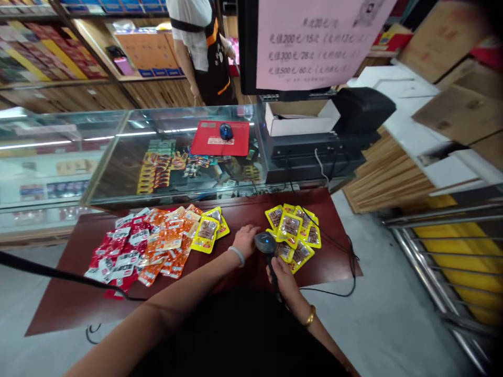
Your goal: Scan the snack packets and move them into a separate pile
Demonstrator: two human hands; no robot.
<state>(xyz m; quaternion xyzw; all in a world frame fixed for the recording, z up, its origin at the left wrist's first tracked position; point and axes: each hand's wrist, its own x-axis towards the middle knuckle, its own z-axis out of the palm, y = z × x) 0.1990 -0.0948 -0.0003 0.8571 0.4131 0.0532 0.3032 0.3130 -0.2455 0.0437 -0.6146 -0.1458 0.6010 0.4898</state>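
My right hand (pixel 283 277) is closed round the handle of a black barcode scanner (pixel 266 244), whose head points at a heap of yellow snack packets (pixel 294 233) on the dark red table (pixel 78 309). My left hand (pixel 244 240) rests on the table just left of the scanner, fingers curled, touching no packet that I can see. Left of it lie two more yellow packets (pixel 210 229), then orange packets (pixel 168 246) and red packets (pixel 120 254) spread in a row.
A glass display counter (pixel 118 157) stands behind the table, with a red mouse pad (pixel 220 139) and blue mouse (pixel 226 131). A black register with a pink notice (pixel 314 42) is at right. A person in an apron (pixel 204 47) stands behind. Scanner cable (pixel 346 262) trails right.
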